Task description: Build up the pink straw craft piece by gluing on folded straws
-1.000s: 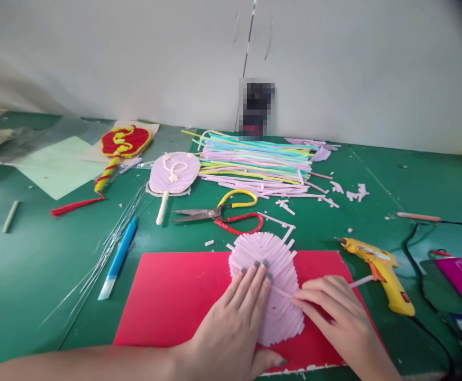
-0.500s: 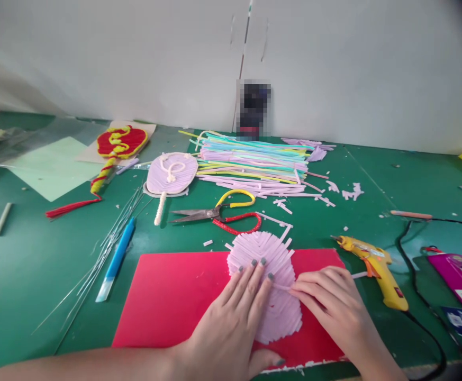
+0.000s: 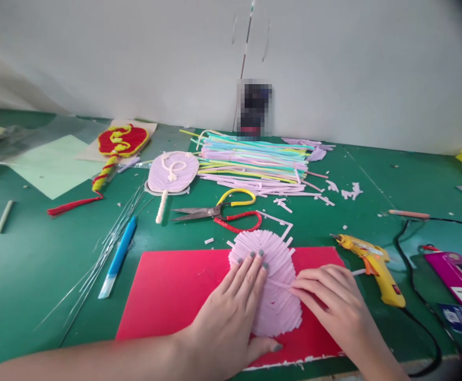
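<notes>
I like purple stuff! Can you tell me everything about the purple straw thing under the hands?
The purple straw piece is a flat oval of pale lilac straws laid side by side, slanting in from both sides. It lies on the red board. A few straw ends stick out unevenly past its far edge. The left hand lies flat on it, and the right hand holds one straw against its right edge.

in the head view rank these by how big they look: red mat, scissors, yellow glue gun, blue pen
1. red mat, by far the largest.
2. yellow glue gun and scissors look about alike; the gun lies nearer the camera, so no ranking.
3. blue pen, long but the thinnest.
</notes>
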`<state>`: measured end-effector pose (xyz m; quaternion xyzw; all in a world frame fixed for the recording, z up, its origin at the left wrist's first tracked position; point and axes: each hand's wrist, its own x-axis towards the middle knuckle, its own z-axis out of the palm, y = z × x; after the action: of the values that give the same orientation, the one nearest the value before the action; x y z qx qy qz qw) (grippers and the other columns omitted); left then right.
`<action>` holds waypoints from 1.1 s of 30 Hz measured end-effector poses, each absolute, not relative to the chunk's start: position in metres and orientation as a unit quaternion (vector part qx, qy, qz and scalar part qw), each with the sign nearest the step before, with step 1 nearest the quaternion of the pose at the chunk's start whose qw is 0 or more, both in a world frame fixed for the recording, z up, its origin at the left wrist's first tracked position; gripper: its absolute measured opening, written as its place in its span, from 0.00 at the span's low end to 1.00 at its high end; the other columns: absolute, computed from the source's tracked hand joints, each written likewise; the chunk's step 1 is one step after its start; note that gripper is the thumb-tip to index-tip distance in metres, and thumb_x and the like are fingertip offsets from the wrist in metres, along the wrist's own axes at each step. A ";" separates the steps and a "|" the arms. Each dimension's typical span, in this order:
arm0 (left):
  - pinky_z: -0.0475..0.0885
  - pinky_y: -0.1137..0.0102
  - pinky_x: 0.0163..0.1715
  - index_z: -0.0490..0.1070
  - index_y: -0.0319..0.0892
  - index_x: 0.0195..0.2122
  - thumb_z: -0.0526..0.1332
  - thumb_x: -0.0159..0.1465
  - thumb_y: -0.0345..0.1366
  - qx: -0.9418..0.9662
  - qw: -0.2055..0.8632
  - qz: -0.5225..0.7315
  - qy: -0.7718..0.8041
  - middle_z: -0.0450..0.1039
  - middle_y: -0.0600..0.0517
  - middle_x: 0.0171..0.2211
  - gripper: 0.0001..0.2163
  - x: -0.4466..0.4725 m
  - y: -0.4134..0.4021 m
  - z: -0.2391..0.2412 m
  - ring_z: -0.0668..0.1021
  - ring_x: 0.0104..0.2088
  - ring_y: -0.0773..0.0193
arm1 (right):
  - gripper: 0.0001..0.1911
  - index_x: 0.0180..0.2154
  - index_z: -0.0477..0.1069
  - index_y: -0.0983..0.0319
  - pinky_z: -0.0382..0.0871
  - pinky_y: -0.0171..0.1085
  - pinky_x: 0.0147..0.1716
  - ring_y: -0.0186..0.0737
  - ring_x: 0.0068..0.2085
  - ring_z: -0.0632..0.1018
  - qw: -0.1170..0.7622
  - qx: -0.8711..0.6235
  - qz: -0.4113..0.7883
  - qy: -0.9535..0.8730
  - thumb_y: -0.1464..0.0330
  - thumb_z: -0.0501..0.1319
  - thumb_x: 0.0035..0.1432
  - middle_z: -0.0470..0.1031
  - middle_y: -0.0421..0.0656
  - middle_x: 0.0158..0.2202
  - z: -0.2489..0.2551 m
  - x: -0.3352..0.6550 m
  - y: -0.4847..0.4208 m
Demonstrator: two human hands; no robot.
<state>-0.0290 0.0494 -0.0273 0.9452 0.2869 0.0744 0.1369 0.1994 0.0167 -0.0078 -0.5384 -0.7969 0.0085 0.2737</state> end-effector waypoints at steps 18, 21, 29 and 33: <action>0.49 0.60 0.65 0.48 0.29 0.66 0.43 0.65 0.61 0.942 0.149 0.064 0.292 0.42 0.35 0.68 0.41 -0.029 0.050 -0.030 0.48 0.68 0.49 | 0.04 0.35 0.73 0.60 0.64 0.40 0.43 0.38 0.36 0.74 0.297 -0.533 0.046 -0.791 0.72 0.59 0.62 0.76 0.43 0.34 -0.013 0.173 0.028; 0.49 0.60 0.65 0.48 0.29 0.66 0.43 0.65 0.61 0.941 0.154 0.064 0.295 0.42 0.35 0.68 0.41 -0.029 0.049 -0.030 0.48 0.68 0.49 | 0.06 0.36 0.73 0.60 0.64 0.41 0.43 0.37 0.36 0.74 0.301 -0.527 0.036 -0.794 0.72 0.58 0.63 0.76 0.42 0.33 -0.015 0.171 0.029; 0.50 0.59 0.65 0.47 0.29 0.67 0.43 0.65 0.61 0.938 0.175 0.049 0.294 0.40 0.35 0.68 0.41 -0.028 0.050 -0.027 0.47 0.68 0.49 | 0.08 0.38 0.73 0.62 0.66 0.40 0.43 0.37 0.38 0.74 0.264 -0.504 0.048 -0.821 0.73 0.55 0.64 0.76 0.43 0.36 -0.012 0.177 0.029; 0.50 0.58 0.65 0.47 0.29 0.67 0.43 0.65 0.61 0.937 0.182 0.045 0.294 0.39 0.35 0.68 0.41 -0.028 0.051 -0.027 0.47 0.68 0.48 | 0.10 0.42 0.72 0.65 0.65 0.40 0.46 0.38 0.40 0.74 0.234 -0.472 0.036 -0.849 0.75 0.53 0.65 0.76 0.45 0.38 -0.009 0.183 0.029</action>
<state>-0.0280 0.0509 -0.0266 0.9374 0.2935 0.0447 0.1818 0.1826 0.0287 -0.0086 -0.4721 -0.8490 0.0355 0.2344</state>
